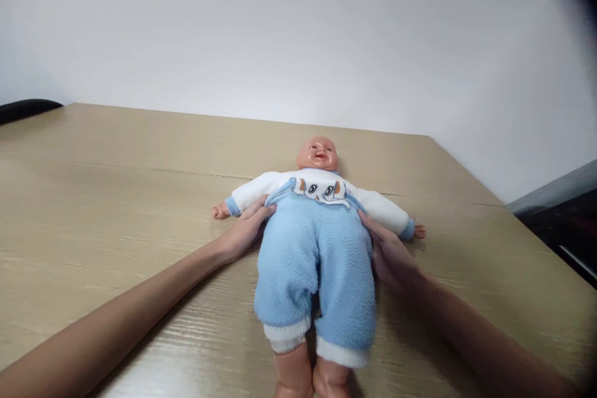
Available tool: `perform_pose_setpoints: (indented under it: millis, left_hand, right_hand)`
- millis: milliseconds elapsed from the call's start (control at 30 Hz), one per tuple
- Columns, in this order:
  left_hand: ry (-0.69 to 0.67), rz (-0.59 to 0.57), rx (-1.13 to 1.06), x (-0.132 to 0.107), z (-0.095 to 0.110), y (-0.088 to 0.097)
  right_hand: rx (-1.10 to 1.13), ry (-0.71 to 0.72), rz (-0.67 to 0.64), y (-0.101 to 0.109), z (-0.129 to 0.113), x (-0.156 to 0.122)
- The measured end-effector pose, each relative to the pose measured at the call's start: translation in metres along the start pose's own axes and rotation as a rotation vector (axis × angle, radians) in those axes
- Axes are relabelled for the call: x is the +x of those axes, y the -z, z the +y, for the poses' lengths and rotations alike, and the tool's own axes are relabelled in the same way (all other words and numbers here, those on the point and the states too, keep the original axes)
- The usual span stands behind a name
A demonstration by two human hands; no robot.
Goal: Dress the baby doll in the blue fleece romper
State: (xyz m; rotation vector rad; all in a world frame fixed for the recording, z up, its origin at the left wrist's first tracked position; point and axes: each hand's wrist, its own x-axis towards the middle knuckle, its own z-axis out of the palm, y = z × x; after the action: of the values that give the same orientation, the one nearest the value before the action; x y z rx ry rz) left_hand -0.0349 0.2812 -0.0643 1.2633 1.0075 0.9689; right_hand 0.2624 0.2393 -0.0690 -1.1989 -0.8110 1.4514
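A baby doll [321,155] lies on its back on the wooden table, head away from me and arms spread wide. It wears a white long-sleeved top [261,185] with blue cuffs and light blue fleece overalls [314,249] with an animal face on the chest. At the left side of the waist, my left hand [249,224] is closed on the overalls, thumb on top. Opposite it, my right hand [389,245] grips the right side, its thumb pressed on the blue cloth. The other fingers of both hands are partly hidden by the doll. Its bare legs [293,373] run out of view at the bottom.
The light wooden table [116,211] has a seam running across it. Behind stands a plain white wall [280,31]. A dark curved object [28,109] shows at the far left edge, and something black [559,224] stands beyond the table's right edge.
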Motion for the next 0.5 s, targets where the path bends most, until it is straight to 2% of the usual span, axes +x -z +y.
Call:
perform_pose_setpoints:
  millis: [67, 133, 233, 367, 433, 500]
  left_hand:
    - [0.064, -0.027, -0.155, 0.002, -0.001, -0.009]
    - [0.036, -0.053, -0.158, 0.004, 0.000, -0.011]
    - [-0.064, -0.070, 0.096, 0.006, 0.006, -0.001]
    - [-0.219, -0.155, 0.503, 0.007, 0.009, 0.022]
    - [-0.261, -0.214, 0.610, 0.007, 0.009, 0.029]
    - [-0.253, -0.265, 0.623, 0.006, 0.010, 0.031]
  right_hand:
    - [0.094, -0.083, 0.026, -0.007, 0.000, 0.001]
    - [0.068, -0.041, 0.001, -0.006, -0.003, 0.004]
    - [-0.101, 0.091, -0.146, 0.011, -0.011, 0.010]
    - [-0.529, 0.225, -0.352, 0.048, -0.023, 0.017]
    - [-0.725, 0.323, -0.410, 0.058, -0.025, 0.015]
    - [-0.799, 0.392, -0.442, 0.058, -0.024, 0.010]
